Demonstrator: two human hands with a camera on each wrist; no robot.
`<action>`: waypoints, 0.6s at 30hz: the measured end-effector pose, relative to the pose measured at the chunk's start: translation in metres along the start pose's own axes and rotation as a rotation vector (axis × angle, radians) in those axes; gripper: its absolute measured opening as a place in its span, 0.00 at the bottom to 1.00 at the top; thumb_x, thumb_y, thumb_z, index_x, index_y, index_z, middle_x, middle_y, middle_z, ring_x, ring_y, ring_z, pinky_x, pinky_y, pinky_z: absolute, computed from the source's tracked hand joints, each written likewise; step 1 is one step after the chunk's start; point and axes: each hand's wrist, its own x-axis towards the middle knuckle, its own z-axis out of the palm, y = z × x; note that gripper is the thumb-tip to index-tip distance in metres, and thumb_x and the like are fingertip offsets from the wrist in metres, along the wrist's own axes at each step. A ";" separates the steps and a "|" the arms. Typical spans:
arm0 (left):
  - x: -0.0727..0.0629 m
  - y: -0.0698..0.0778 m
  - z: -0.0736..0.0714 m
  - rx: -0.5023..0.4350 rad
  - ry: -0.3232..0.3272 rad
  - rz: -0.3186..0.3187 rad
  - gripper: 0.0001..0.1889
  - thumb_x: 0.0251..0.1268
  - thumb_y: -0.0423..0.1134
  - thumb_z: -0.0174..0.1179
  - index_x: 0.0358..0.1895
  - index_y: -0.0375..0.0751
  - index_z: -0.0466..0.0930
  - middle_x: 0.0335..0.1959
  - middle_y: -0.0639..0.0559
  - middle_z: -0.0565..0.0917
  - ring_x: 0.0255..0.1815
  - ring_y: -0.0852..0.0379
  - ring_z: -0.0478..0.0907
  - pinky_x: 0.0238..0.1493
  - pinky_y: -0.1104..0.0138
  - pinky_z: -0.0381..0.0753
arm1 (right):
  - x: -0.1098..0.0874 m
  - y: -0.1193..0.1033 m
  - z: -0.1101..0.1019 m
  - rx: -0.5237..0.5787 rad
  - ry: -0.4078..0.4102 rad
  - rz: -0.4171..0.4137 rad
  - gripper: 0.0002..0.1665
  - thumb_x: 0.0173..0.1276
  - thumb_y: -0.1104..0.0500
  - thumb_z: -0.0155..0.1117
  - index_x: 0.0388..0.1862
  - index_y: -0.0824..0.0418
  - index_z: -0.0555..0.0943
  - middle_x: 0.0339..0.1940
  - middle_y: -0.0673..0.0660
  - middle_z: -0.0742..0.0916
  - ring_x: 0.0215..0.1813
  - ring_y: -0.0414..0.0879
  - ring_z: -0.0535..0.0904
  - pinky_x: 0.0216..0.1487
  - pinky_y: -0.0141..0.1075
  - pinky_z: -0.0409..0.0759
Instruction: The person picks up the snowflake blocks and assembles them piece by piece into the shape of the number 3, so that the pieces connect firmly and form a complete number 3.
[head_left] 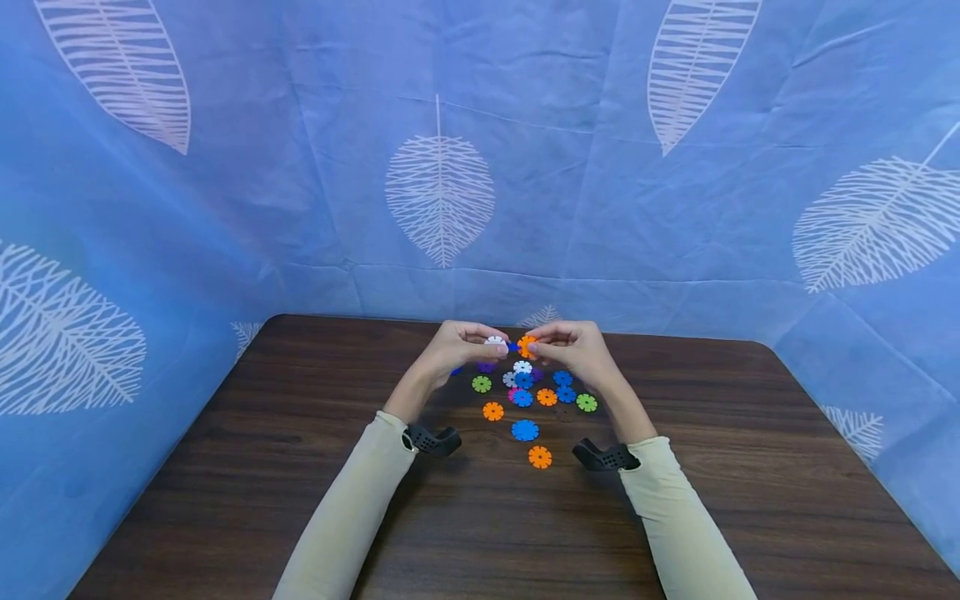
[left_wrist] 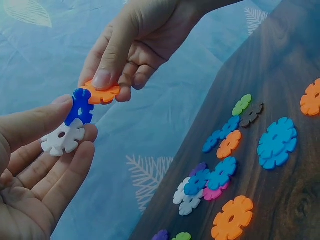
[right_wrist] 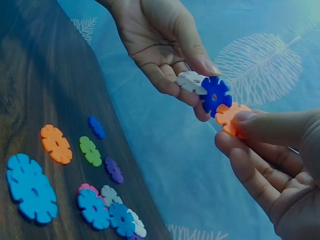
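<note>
Both hands are raised over the far part of the table, joined by a short chain of notched plastic discs. My left hand (head_left: 459, 350) pinches the white disc (left_wrist: 62, 137) and the dark blue disc (left_wrist: 81, 107) between thumb and fingers. In my right hand (head_left: 573, 350) the orange disc (right_wrist: 231, 120) is pinched between thumb and forefinger. The dark blue disc stands in the middle, its edge slotted into the white disc on one side and meeting the orange disc on the other. Part of the white disc lies behind the left fingers.
Several loose discs lie below the hands: a pile with blue discs (right_wrist: 93, 209) and a pink disc (left_wrist: 216, 192), an orange disc (head_left: 540, 457), a light blue disc (head_left: 525, 430) and green discs (head_left: 587, 402). A leaf-patterned blue cloth (head_left: 525, 208) hangs behind the wooden table (head_left: 300, 467).
</note>
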 end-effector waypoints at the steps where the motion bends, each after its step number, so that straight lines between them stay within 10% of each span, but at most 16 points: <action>1: 0.000 0.000 0.000 0.003 -0.003 0.002 0.16 0.65 0.39 0.70 0.52 0.34 0.87 0.38 0.51 0.91 0.39 0.57 0.89 0.65 0.39 0.76 | 0.000 -0.001 -0.001 -0.006 -0.003 -0.003 0.12 0.71 0.61 0.69 0.49 0.67 0.88 0.38 0.67 0.91 0.37 0.62 0.87 0.42 0.50 0.89; 18: -0.001 0.001 0.005 0.026 0.025 -0.002 0.13 0.64 0.37 0.71 0.49 0.37 0.89 0.37 0.50 0.91 0.47 0.41 0.88 0.59 0.44 0.83 | -0.002 -0.003 -0.005 -0.005 -0.020 -0.029 0.10 0.70 0.65 0.69 0.47 0.69 0.88 0.35 0.62 0.91 0.34 0.52 0.88 0.38 0.38 0.90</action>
